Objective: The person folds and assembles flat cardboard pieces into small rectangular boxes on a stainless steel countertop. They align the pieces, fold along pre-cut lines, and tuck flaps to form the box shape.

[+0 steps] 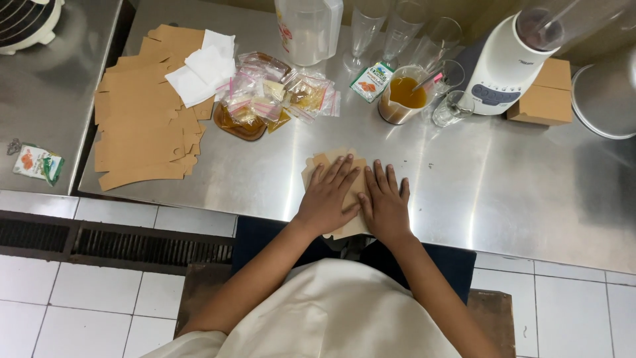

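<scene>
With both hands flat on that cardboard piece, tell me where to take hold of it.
Take the flat cardboard blank by its near edge, which juts past the steel table rim toward the body. Come from below and in front with the right hand, thumb on top. It lies flush elsewhere, and the left hand can pin it.

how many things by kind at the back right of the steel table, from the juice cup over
Clear glasses: 5
Cup of orange liquid: 1
White blender: 1
Brown cardboard box: 1
Small green-and-orange carton: 1
Total: 9
</scene>
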